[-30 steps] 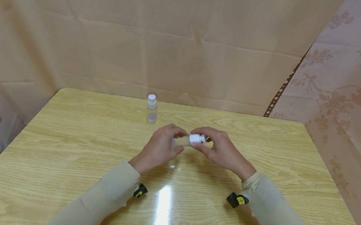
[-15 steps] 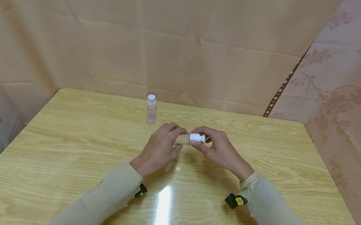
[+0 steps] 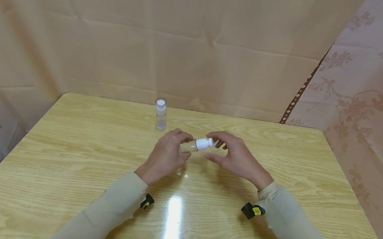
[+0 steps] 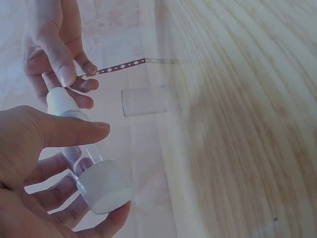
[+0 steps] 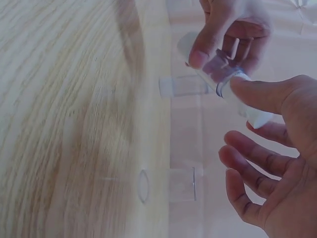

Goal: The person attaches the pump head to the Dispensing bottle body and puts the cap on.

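Note:
My left hand (image 3: 166,154) grips a small clear bottle with a white pump collar (image 3: 204,143), tilted with its white end toward the right. In the left wrist view, my left thumb lies along the bottle's side and my fingers wrap round its white base (image 4: 106,188). My right hand (image 3: 235,156) is spread about the white end, thumb and fingers parted; whether a fingertip touches it I cannot tell. A clear, open cylinder like a cap (image 5: 182,185) stands on the table near my right hand; in the head view that hand hides most of it.
A second clear bottle with a white top (image 3: 161,114) stands upright toward the back of the wooden table (image 3: 84,154). A beige curtain (image 3: 186,44) hangs behind the table's back edge, and a flowered cloth (image 3: 378,97) hangs at the right.
My right fingers have come away from the bottle's white collar and spread. The bottle has shifted slightly left in my left hand, its white end tilting up. The standing bottle has stayed put.

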Action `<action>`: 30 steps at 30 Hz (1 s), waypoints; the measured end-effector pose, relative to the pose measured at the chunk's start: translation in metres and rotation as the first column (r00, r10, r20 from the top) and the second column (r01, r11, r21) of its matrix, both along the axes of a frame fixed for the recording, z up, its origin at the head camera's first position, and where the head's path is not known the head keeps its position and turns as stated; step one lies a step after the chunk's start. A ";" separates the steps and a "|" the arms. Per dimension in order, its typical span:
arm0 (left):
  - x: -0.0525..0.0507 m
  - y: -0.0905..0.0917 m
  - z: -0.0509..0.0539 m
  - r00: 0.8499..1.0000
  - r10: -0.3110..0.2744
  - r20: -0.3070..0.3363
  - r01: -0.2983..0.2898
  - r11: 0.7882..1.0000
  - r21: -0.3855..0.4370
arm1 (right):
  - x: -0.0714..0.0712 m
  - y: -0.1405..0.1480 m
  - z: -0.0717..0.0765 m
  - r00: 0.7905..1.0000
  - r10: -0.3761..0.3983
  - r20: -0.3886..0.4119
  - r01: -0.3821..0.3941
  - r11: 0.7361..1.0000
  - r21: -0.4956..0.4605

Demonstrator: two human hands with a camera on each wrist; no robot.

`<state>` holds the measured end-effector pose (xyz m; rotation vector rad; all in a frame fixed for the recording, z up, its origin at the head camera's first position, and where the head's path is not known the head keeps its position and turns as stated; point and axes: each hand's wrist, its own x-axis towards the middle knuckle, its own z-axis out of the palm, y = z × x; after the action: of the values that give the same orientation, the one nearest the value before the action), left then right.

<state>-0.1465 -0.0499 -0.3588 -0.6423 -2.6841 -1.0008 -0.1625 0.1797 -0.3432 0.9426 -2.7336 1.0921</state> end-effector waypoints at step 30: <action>-0.006 -0.009 -0.007 0.987 0.022 0.161 -0.039 0.994 0.103 | -0.033 0.006 -0.005 0.996 -0.080 -0.031 0.086 0.921 0.380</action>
<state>-0.1528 -0.0594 -0.3654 -0.5186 -2.7440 -1.2254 -0.1959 0.1862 -0.3486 0.8513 -3.0021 0.5430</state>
